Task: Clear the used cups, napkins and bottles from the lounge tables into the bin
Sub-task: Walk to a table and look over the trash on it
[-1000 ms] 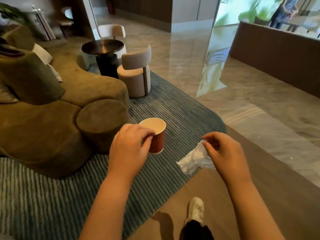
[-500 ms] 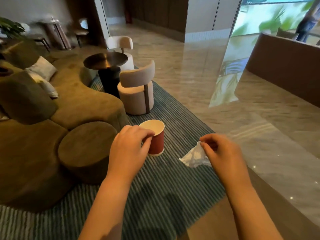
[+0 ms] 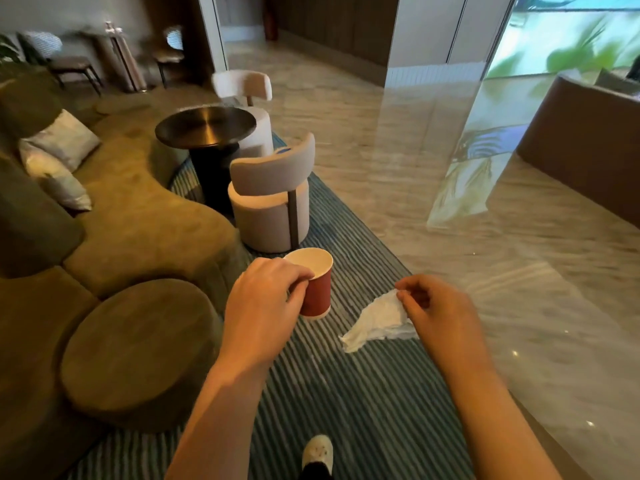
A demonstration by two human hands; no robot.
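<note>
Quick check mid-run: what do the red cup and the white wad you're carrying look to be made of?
The red cup, held by the left hand, looks like paper: matte red wall, pale uncoated-looking inside, thin rolled rim. It could have a lining; that can't be seen. The white wad, pinched by the right hand, looks like a tissue-paper napkin: soft, crumpled, hanging limp in folds.

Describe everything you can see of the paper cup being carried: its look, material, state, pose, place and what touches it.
The paper cup is red outside with a pale band at the base and a plain cream inside, which looks empty. It seems to be thin card with a rolled rim. It is held nearly upright, tilted slightly, in the air over the striped rug. Only the left hand touches it, fingers pinching the near rim and side.
</note>
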